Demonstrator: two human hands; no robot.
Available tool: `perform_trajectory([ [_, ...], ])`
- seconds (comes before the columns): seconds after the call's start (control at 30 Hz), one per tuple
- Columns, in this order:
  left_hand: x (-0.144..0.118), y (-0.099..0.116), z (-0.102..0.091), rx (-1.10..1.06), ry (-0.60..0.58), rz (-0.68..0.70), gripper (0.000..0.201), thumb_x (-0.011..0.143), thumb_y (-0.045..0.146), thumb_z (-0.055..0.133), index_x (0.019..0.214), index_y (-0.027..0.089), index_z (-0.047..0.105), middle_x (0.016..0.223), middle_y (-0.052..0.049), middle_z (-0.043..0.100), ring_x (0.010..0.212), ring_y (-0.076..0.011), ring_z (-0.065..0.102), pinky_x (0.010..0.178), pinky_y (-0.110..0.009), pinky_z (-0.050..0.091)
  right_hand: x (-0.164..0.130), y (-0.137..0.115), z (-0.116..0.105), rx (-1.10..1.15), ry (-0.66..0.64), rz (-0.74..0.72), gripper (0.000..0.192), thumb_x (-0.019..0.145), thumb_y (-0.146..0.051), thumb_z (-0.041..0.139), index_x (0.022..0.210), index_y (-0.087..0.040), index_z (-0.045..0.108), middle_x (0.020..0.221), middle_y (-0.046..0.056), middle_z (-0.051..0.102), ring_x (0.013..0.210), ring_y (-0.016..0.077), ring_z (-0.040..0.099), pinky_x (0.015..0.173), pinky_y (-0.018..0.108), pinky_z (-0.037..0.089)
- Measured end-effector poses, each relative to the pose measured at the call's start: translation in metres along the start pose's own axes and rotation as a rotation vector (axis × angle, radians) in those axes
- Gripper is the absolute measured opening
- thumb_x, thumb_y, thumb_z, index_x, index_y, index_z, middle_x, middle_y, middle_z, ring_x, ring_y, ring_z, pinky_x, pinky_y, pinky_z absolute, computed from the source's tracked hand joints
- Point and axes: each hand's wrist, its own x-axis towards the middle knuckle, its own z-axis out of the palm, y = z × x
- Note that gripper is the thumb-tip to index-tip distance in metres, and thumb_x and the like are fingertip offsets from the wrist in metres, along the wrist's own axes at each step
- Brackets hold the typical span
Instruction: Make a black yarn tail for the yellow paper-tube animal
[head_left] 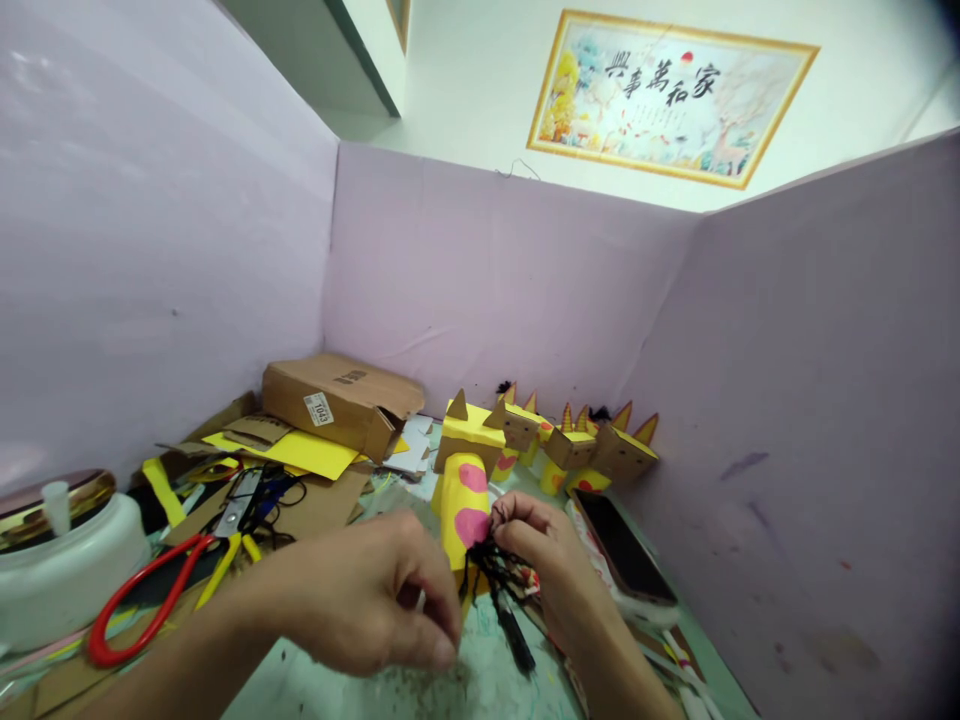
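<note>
Head view: right hand (551, 560) pinching black yarn tuft (491, 562), left hand (375, 590) fingertips pressed together; yarn looks limp, light, best gripped at the bunched middle.

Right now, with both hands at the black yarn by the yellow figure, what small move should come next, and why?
Probably bring the left hand across to pinch the loose strands of the yarn. The right hand grips the tuft beside the yellow figure, while the left fingertips sit pinched just short of it.
</note>
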Motion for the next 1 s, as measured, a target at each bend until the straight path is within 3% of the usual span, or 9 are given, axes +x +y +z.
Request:
perform_trajectory([
  [0.07, -0.001, -0.003, -0.004, 0.004, -0.024, -0.021, 0.011, 0.071, 0.02, 0.059, 0.066, 0.019, 0.068, 0.055, 0.003, 0.051, 0.052, -0.0106, 0.043, 0.047, -0.021, 0.031, -0.002, -0.004, -0.003, -0.014, -0.034, -0.031, 0.008, 0.056, -0.023, 0.057, 0.059, -0.016, 0.054, 0.054, -0.002, 0.05, 0.052, 0.0102, 0.039, 0.051, 0.023, 0.029],
  [0.2, 0.003, -0.01, -0.009, 0.085, 0.247, -0.122, 0.017, 0.072, 0.026, 0.057, 0.059, 0.017, 0.062, 0.05, 0.005, 0.04, 0.049, -0.0091, 0.034, 0.046, -0.021, 0.026, -0.013, -0.02, -0.016, -0.15, -0.238, -0.103, 0.015, 0.061, -0.028, 0.066, 0.058, -0.018, 0.055, 0.056, -0.002, 0.049, 0.051, 0.0102, 0.039, 0.048, 0.023, 0.028],
  [0.33, 0.008, -0.008, -0.007, 0.152, 0.378, -0.19, 0.014, 0.072, 0.025, 0.055, 0.065, 0.017, 0.063, 0.056, 0.003, 0.051, 0.054, -0.0112, 0.043, 0.05, -0.022, 0.031, -0.039, -0.035, -0.033, -0.391, -0.522, -0.206, 0.017, 0.068, -0.036, 0.072, 0.068, -0.019, 0.069, 0.073, 0.004, 0.059, 0.064, 0.0157, 0.051, 0.059, 0.028, 0.039],
  [0.43, 0.008, -0.004, -0.003, 0.236, 0.459, -0.137, 0.014, 0.073, 0.019, 0.051, 0.075, 0.018, 0.065, 0.068, 0.0, 0.06, 0.061, -0.0135, 0.05, 0.055, -0.023, 0.034, -0.059, -0.038, -0.044, -0.41, -0.59, -0.186, 0.022, 0.071, -0.04, 0.071, 0.083, -0.021, 0.074, 0.084, 0.008, 0.063, 0.07, 0.0177, 0.055, 0.063, 0.031, 0.044],
  [0.57, 0.009, -0.003, 0.004, 0.402, 0.456, 0.014, 0.027, 0.071, 0.01, 0.05, 0.092, 0.021, 0.064, 0.084, -0.002, 0.06, 0.07, -0.0159, 0.053, 0.062, -0.026, 0.037, -0.064, -0.026, -0.054, -0.37, -0.432, -0.178, 0.017, 0.071, -0.037, 0.071, 0.071, -0.02, 0.073, 0.07, 0.006, 0.063, 0.065, 0.0177, 0.054, 0.06, 0.031, 0.042],
  [0.63, 0.011, -0.004, 0.008, 0.489, 0.418, 0.071, 0.04, 0.068, 0.007, 0.052, 0.103, 0.023, 0.06, 0.095, -0.003, 0.058, 0.077, -0.0184, 0.054, 0.065, -0.028, 0.039, -0.058, -0.013, -0.055, -0.328, -0.222, -0.11, 0.019, 0.069, -0.037, 0.07, 0.067, -0.019, 0.07, 0.066, 0.004, 0.061, 0.061, 0.0158, 0.052, 0.056, 0.028, 0.039],
  [0.73, 0.015, -0.007, 0.017, 0.554, 0.384, 0.149, 0.05, 0.065, 0.004, 0.052, 0.11, 0.026, 0.055, 0.102, -0.004, 0.053, 0.081, -0.0195, 0.055, 0.066, -0.029, 0.041, -0.045, 0.008, -0.048, -0.262, 0.111, 0.001, 0.027, 0.067, -0.036, 0.071, 0.086, -0.017, 0.067, 0.07, 0.002, 0.059, 0.057, 0.0126, 0.048, 0.051, 0.025, 0.036],
  [0.87, 0.023, -0.013, 0.028, 0.55, 0.409, 0.233, 0.041, 0.067, 0.002, 0.05, 0.101, 0.023, 0.058, 0.093, -0.004, 0.052, 0.077, -0.0181, 0.055, 0.065, -0.027, 0.042, -0.032, 0.025, -0.025, -0.396, 0.11, -0.203, 0.037, 0.068, -0.026, 0.069, 0.103, -0.018, 0.064, 0.08, 0.001, 0.056, 0.059, 0.0116, 0.044, 0.053, 0.025, 0.037],
  [1.0, 0.029, -0.018, 0.034, 0.486, 0.461, 0.309, 0.03, 0.071, 0.002, 0.048, 0.089, 0.02, 0.063, 0.085, -0.004, 0.053, 0.074, -0.0162, 0.054, 0.064, -0.025, 0.043, -0.025, 0.033, -0.009, -0.455, 0.028, -0.462, 0.038, 0.074, -0.018, 0.063, 0.111, -0.026, 0.061, 0.093, 0.002, 0.055, 0.077, 0.0153, 0.049, 0.072, 0.029, 0.042],
])
